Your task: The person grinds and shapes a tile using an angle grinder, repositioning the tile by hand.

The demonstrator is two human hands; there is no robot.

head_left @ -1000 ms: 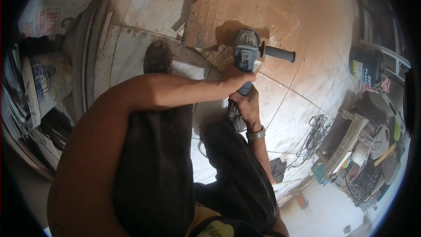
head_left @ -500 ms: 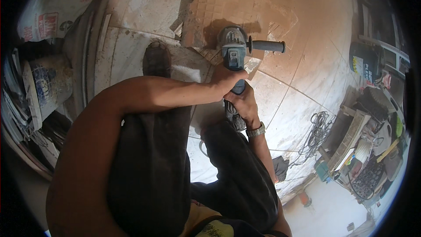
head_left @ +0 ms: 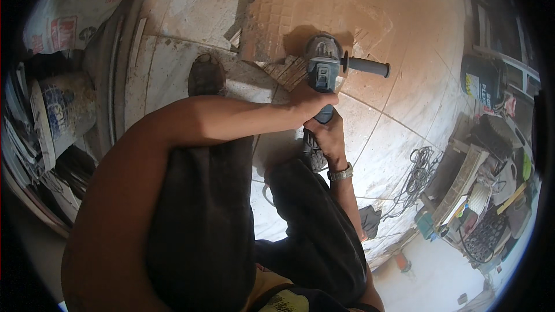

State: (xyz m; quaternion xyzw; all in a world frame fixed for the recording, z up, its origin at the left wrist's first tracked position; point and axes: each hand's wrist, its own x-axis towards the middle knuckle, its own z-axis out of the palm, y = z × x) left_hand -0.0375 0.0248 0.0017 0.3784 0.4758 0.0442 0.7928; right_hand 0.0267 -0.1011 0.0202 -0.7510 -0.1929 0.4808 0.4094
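Observation:
My left hand is closed around the body of an angle grinder. Behind it, my right hand, with a watch on the wrist, wraps the rear end of the same tool. A black side handle sticks out to the right with no hand on it. The grinder's head is over the edge of a brown, dusty tile with a grid of ridges on its face. The disc is hidden beneath the tool. A ridged broken piece lies at the tile's near edge.
My shoe is on the tiled floor left of the grinder. A coiled cable lies to the right, near a wooden crate and piled tools. A dirty bucket and a printed sack stand on the left.
Both hands have moved the angle grinder a little to the right along the tile's near edge, uncovering more of the ridged piece. My grip looks the same.

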